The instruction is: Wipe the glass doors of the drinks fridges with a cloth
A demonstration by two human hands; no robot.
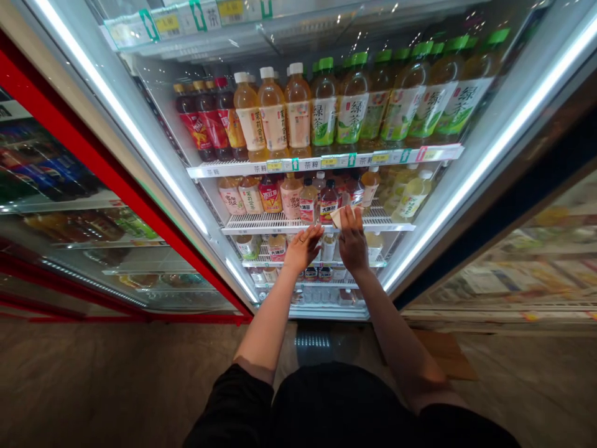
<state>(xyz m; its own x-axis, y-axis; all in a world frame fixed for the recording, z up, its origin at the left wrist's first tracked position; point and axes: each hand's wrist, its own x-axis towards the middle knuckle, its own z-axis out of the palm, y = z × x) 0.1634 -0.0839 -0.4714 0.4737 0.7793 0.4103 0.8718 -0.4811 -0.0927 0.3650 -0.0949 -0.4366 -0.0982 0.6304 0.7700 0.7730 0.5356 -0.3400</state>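
At the far left, a neighbouring glass-fronted cooler shows rows of blue-labelled bottles behind its shine, and a glossy red door frame runs diagonally down to the floor. Next comes a bright white LED strip set in a pale metal frame. Beyond it, a tall drinks cooler holds plastic bottles on white wire shelves. Dark red bottles stand on the upper shelf, followed by amber bottles with white caps, then green-capped green tea bottles with leafy labels, packed tightly towards the right. A slim price strip edges that shelf. The person's bare forearms reach up from black sleeves towards the shelf below. The left hand is open, its fingers spread and flat, level with the wire shelf and just beside the right hand. The right hand stands upright with a pale folded cloth gripped against its fingers, the soft fabric showing above the fingertips, just below a small bottle with a red label. I cannot tell whether the hands are touching the glass or are inside the cooler. Further right, a flattened piece of brown cardboard lies on the dark, wood-toned floor.
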